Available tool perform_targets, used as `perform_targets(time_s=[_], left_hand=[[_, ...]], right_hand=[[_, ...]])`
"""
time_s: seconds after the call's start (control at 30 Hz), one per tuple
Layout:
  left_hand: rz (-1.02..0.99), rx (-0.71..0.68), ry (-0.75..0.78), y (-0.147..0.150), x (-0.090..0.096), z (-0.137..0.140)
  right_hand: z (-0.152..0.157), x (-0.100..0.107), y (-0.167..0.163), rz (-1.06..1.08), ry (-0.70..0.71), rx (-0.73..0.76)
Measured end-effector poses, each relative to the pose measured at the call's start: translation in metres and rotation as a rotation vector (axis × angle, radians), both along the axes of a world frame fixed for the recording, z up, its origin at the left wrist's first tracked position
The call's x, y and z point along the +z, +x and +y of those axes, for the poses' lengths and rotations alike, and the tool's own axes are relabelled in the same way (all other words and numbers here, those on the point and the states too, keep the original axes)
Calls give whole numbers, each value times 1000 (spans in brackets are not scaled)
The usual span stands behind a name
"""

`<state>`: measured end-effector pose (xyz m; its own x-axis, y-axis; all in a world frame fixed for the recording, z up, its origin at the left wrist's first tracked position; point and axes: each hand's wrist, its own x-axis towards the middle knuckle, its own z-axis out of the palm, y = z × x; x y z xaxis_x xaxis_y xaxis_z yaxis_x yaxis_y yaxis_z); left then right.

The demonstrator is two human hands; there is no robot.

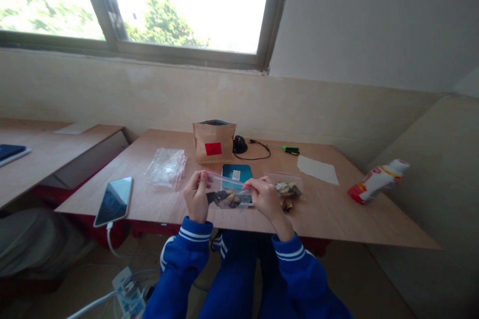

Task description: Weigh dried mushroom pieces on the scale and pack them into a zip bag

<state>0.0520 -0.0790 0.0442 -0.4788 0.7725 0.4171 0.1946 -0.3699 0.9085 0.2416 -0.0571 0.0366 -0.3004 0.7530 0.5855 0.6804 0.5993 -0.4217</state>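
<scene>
Pinching zip bag in left hand and right hand.
Best drawn taut and level between both hands.

I see blue sleeves w/ wht stripes at the cuffs, plus blue trousers. Held clear bag has a pinkish-red top line; the pieces inside look blk, brn & tan to me. Surface is lt brn. Pouch is kraft brn w/ a red label; flat panel teal w/ a wht sticker. Screwdriver green/blk, paper wht. Bottle mostly wht, red base, bit of yellow. Phone cable wht.
</scene>
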Motion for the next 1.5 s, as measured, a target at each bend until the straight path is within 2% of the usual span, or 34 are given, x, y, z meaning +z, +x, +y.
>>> perform_targets(time_s=[0.07,0.23,0.4,0.57,0.63,0.7,0.8,0.87,0.97,1.03,1.1,1.23,1.3,1.4,1.5], left_hand=[[-15,7,-2,-2,-1,0],[-27,49,-25,-16,-8,0],[-41,-10,-98,-17,-12,1],[-288,0,-170,7,-11,0],[-382,-14,-193,19,-14,1],[-422,-99,-204,29,-19,2],[-415,-307,-242,43,-27,1],[-410,-473,-325,52,-32,-1],[-392,-737,-424,64,-41,-6],[-347,-809,-408,68,-48,-8],[-310,-774,-386,68,-55,-9],[-267,-703,-413,55,-65,-15],[-240,-679,-439,46,-69,-20],[-219,-619,-483,34,-74,-27],[-223,-565,-492,26,-80,-32]], right_hand=[[0,0,-2,30,-18,1],[-2,0,-2,165,-131,155],[-5,-4,5,224,-232,98],[-17,-18,1,583,-521,271],[-23,-22,-1,718,-597,263],[-26,-23,2,871,-663,163],[-23,-20,18,1126,-732,-15],[-17,-17,34,1246,-725,-98],[-3,-16,63,1309,-655,-187],[10,-20,85,1286,-594,-251],[27,-25,106,1186,-544,-348],[57,-36,144,805,-501,-577],[65,-39,155,728,-464,-644],[65,-45,157,576,-261,-733],[56,-58,146,235,-67,-676]])
